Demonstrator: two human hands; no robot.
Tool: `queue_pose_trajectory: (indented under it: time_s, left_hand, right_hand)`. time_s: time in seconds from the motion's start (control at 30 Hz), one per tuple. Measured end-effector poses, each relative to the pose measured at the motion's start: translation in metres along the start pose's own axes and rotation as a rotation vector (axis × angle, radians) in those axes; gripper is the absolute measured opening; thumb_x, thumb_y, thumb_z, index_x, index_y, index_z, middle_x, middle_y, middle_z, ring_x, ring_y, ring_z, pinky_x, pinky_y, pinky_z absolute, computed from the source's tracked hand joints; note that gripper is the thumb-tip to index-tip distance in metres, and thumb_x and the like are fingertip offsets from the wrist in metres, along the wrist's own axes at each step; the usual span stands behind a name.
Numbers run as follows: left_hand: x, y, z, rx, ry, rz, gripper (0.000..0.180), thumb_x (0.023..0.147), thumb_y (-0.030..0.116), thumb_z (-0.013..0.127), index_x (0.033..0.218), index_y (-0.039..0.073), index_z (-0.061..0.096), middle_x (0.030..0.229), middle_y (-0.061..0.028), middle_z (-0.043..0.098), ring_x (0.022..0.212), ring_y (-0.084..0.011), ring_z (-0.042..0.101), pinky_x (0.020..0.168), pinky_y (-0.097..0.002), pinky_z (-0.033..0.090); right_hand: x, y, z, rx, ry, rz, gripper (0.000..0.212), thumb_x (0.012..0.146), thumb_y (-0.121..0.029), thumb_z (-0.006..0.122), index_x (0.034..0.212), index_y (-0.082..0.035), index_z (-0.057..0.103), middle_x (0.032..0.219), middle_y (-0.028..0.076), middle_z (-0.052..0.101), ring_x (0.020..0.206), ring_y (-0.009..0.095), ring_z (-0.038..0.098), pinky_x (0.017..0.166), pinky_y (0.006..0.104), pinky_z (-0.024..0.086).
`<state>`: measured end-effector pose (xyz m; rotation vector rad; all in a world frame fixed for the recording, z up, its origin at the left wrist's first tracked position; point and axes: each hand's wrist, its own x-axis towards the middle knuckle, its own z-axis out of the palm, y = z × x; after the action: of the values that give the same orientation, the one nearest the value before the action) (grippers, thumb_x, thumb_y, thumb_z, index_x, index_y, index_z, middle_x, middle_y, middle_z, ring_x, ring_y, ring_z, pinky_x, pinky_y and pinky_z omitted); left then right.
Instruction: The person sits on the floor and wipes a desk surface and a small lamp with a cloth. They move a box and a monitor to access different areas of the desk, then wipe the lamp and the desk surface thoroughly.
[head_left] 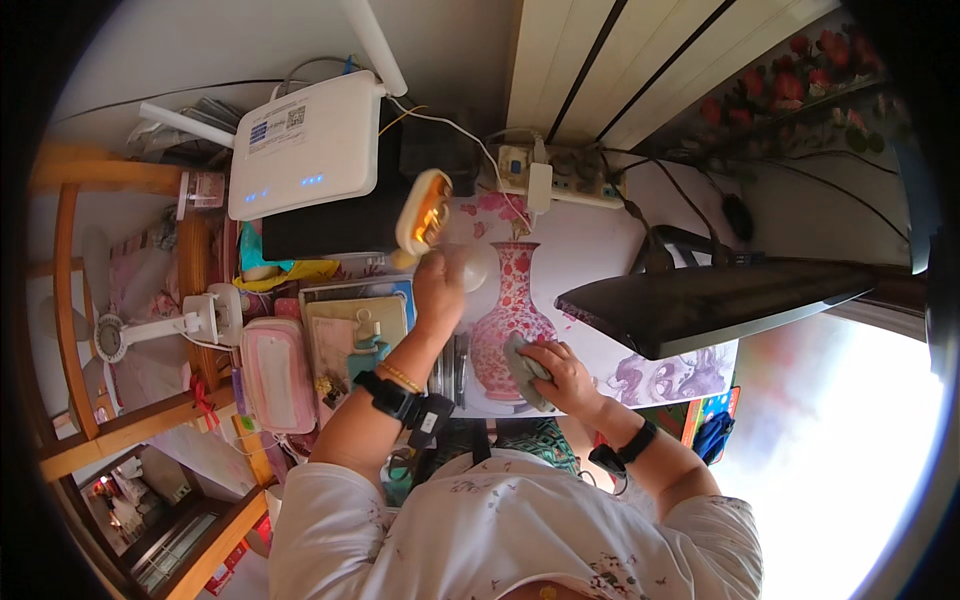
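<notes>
My left hand (440, 292) is raised over the desk and closed around a small white object with a glossy orange-gold face (426, 212). Motion blurs it, so its kind is unclear. A pale, round, translucent part (474, 270) shows beside the fingers; whether it belongs to the same object I cannot tell. My right hand (565, 378) presses a grey cloth (526, 372) against the desk mat (600, 240), on the printed picture of a red-and-white vase. The fingers are bent over the cloth.
A white router (310, 150) with antennas stands back left. To the right a dark monitor (700, 305) juts over the desk. A power strip (580, 180) with plugs lies at the back. Books (340, 320), a pink case (278, 375) and a white fan (150, 335) are at left.
</notes>
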<state>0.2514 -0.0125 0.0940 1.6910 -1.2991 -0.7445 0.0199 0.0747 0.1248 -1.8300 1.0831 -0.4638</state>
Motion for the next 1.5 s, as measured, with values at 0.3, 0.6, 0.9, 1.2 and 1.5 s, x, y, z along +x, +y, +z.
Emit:
queue_pose_trajectory:
  time_s: [0.3,0.6,0.9,1.2,1.5]
  left_hand:
    - [0.029,0.007,-0.049,0.202,-0.198,-0.036,0.026,0.085,0.025,0.055,0.076,0.0,0.055,0.07,-0.0192,0.059,0.068,-0.038,0.057,0.06,-0.0435,0.043]
    - [0.034,0.005,-0.053,0.119,-0.385,0.055,0.027,0.085,0.025,0.052,0.075,0.0,0.054,0.073,-0.0226,0.058,0.071,-0.041,0.056,0.063,-0.0467,0.043]
    - [0.039,0.008,-0.058,0.011,-0.491,0.051,0.028,0.086,0.029,0.05,0.078,0.002,0.055,0.078,-0.0207,0.059,0.074,-0.0398,0.056,0.064,-0.047,0.043]
    - [0.036,0.016,-0.073,-0.032,-0.595,-0.059,0.022,0.086,0.028,0.05,0.087,0.007,0.055,0.083,-0.0164,0.06,0.078,-0.0373,0.057,0.068,-0.0448,0.044]
    - [0.036,0.011,-0.072,-0.049,-0.578,-0.025,0.022,0.085,0.027,0.052,0.087,0.006,0.055,0.085,-0.0151,0.059,0.08,-0.0354,0.058,0.069,-0.0428,0.045]
  right_hand:
    - [0.096,0.003,0.068,0.395,0.661,0.309,0.051,0.073,0.002,0.049,0.124,-0.005,0.044,0.116,0.02,0.049,0.109,0.033,0.047,0.093,0.0363,0.037]
    - [0.16,0.013,0.043,0.741,1.324,0.447,0.045,0.081,0.003,0.042,0.125,-0.005,0.039,0.119,0.011,0.047,0.103,0.021,0.049,0.087,0.0308,0.042]
    - [0.2,0.038,-0.03,0.003,1.491,1.337,0.037,0.076,-0.016,0.06,0.113,-0.013,0.055,0.107,0.014,0.06,0.094,0.031,0.061,0.075,0.0396,0.052]
    - [0.194,0.085,-0.056,-0.215,1.106,1.33,0.058,0.078,-0.024,0.054,0.132,-0.015,0.035,0.137,0.013,0.036,0.126,0.032,0.034,0.102,0.0436,0.03]
    - [0.206,0.08,-0.026,-0.033,1.111,1.367,0.054,0.082,-0.025,0.049,0.134,-0.017,0.034,0.139,0.009,0.031,0.125,0.038,0.028,0.1,0.0479,0.031]
